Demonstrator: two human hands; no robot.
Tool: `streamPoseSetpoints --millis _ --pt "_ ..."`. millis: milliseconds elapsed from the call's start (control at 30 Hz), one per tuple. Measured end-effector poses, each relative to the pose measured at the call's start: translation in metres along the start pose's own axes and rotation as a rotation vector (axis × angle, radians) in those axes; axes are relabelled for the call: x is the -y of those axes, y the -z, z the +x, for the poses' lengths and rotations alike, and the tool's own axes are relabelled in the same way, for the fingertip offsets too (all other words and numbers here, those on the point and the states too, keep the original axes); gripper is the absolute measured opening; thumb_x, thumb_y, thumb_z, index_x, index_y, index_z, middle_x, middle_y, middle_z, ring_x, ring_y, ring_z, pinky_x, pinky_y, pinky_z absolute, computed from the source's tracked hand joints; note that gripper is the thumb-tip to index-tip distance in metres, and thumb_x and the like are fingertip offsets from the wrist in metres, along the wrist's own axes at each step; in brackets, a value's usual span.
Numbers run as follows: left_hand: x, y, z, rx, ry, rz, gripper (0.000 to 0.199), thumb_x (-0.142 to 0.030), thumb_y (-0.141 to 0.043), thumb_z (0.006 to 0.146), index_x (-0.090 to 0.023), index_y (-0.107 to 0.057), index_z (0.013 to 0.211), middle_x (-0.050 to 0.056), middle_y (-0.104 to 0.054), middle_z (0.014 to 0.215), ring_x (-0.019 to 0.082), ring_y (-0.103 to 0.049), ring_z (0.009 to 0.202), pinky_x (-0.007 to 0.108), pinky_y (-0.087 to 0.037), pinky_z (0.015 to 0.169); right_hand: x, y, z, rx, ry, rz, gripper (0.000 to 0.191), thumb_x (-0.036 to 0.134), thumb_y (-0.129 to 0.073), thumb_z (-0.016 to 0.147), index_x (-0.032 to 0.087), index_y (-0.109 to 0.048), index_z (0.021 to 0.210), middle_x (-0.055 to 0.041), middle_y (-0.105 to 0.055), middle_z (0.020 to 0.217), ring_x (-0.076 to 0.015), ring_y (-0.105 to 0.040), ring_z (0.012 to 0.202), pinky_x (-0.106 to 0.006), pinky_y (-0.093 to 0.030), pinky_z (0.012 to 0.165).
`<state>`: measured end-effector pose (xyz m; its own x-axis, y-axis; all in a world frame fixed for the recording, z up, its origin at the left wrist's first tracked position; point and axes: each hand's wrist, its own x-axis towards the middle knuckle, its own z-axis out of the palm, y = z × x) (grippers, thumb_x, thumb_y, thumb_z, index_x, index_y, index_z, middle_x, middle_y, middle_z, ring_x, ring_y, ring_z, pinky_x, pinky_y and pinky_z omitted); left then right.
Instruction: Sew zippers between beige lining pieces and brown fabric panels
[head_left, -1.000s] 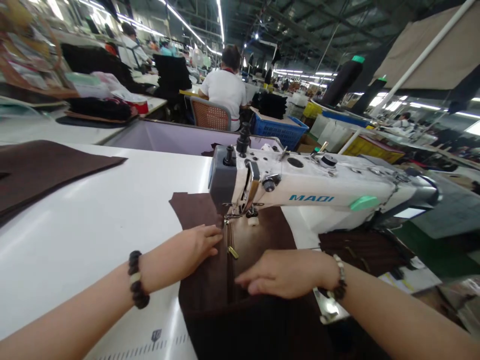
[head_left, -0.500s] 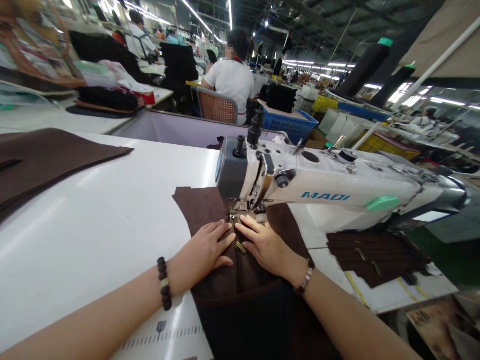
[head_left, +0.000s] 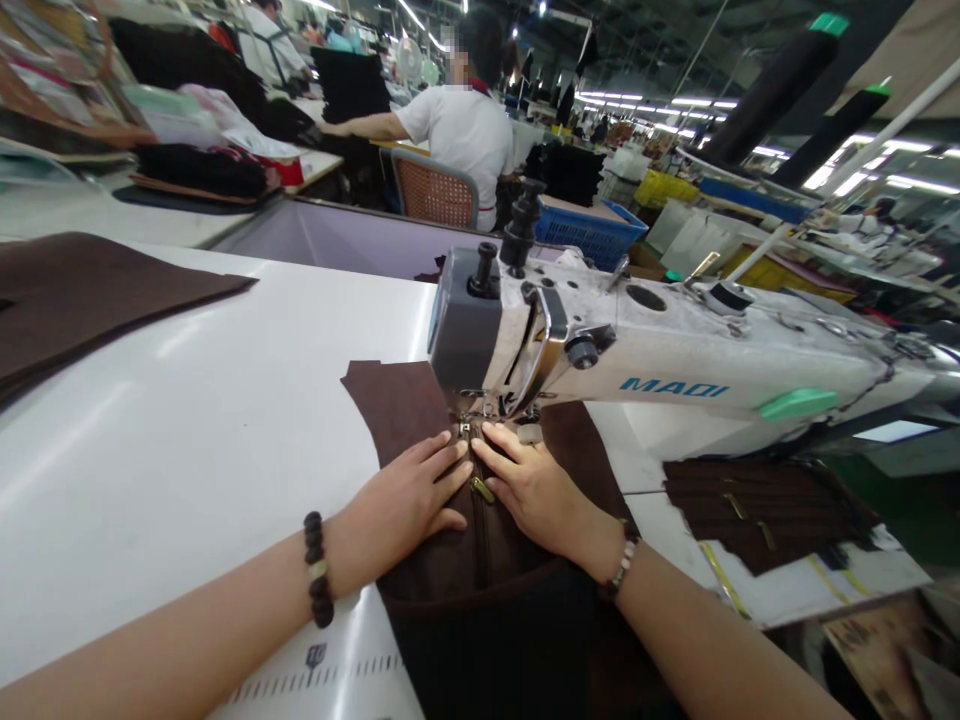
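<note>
A dark brown leather-like panel [head_left: 405,400] lies under the presser foot [head_left: 466,428] of a white sewing machine [head_left: 592,350]. Down its middle runs a zipper [head_left: 480,545] with a brass-coloured pull [head_left: 482,490]. My left hand [head_left: 409,510] rests flat on the panel left of the zipper, fingers stretched toward the presser foot. On the other side my right hand [head_left: 536,490] lies flat too, its fingertips close to the zipper and just short of the foot. Neither hand grips anything. Black material hangs from the panel's near edge.
Another brown piece [head_left: 112,300] lies at the left of the white table [head_left: 285,430]. Right of the machine sits a stack of brown zippered pieces [head_left: 765,510]. Black thread cones [head_left: 780,95] stand at upper right. A person in white [head_left: 465,140] sits beyond, near a blue crate [head_left: 592,230].
The view has tilted and shifted slightly, so the machine appears larger and farther right. Both hands keep their flat placement on the panel. The person ahead now has an arm stretched left.
</note>
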<state>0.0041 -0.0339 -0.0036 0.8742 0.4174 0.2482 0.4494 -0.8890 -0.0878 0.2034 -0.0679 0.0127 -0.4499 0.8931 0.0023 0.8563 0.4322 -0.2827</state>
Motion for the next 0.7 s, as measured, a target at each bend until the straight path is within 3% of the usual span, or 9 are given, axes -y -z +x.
streamPoseSetpoints --millis 200,300,433,533,633,700 --pt "0.005 0.002 0.004 -0.023 -0.003 -0.040 0.057 -0.042 -0.069 0.074 -0.007 -0.056 0.117 0.014 -0.060 0.118 0.026 -0.051 0.115 0.038 -0.039 0.102 -0.003 0.007 0.004 0.001 0.002 0.088 0.045 0.016 -0.045 0.089 0.016 -0.042 0.134 -0.0119 -0.040 0.138 -0.0213 -0.038 0.127 -0.047 -0.030 0.107" --pt "0.007 0.007 0.005 -0.005 0.039 -0.131 0.049 -0.034 -0.071 0.075 -0.008 -0.058 0.114 0.015 -0.059 0.118 0.027 -0.051 0.115 0.038 -0.041 0.099 -0.003 0.016 0.006 0.004 0.017 0.217 0.037 0.015 -0.045 0.089 0.020 -0.053 0.125 -0.0091 -0.048 0.131 -0.0194 -0.044 0.122 -0.042 -0.033 0.106" --pt "0.001 0.027 -0.004 0.118 0.108 -0.432 0.022 -0.027 -0.060 0.085 -0.014 -0.065 0.102 0.009 -0.062 0.110 0.023 -0.058 0.103 0.033 -0.047 0.089 0.005 0.025 0.000 0.028 0.089 0.310 0.030 0.012 -0.043 0.089 0.019 -0.064 0.110 -0.0064 -0.057 0.119 -0.0164 -0.054 0.110 -0.033 -0.041 0.098" --pt "-0.012 0.050 -0.016 0.230 0.115 -0.694 0.016 -0.027 -0.054 0.089 -0.018 -0.067 0.090 0.003 -0.065 0.094 0.017 -0.062 0.089 0.024 -0.047 0.077 0.007 0.020 -0.010 0.022 0.144 0.229 0.031 0.014 -0.043 0.090 0.017 -0.062 0.114 -0.0080 -0.054 0.123 -0.0188 -0.050 0.115 -0.036 -0.039 0.102" --pt "-0.023 0.068 -0.029 0.338 0.094 -0.879 0.013 -0.030 -0.061 0.085 -0.018 -0.065 0.082 -0.001 -0.063 0.081 0.012 -0.061 0.075 0.019 -0.044 0.066 -0.002 0.014 -0.020 0.040 0.162 0.195 0.033 0.013 -0.039 0.090 0.014 -0.060 0.117 -0.0079 -0.050 0.130 -0.0184 -0.046 0.120 -0.036 -0.034 0.107" --pt "-0.030 0.075 -0.038 0.379 0.076 -0.918 0.017 -0.033 -0.070 0.076 -0.018 -0.063 0.079 -0.002 -0.063 0.077 0.012 -0.060 0.070 0.018 -0.042 0.060 -0.008 0.015 -0.030 0.023 0.087 0.184 0.033 0.014 -0.040 0.090 0.012 -0.060 0.117 -0.0084 -0.049 0.132 -0.0187 -0.046 0.121 -0.036 -0.035 0.107"
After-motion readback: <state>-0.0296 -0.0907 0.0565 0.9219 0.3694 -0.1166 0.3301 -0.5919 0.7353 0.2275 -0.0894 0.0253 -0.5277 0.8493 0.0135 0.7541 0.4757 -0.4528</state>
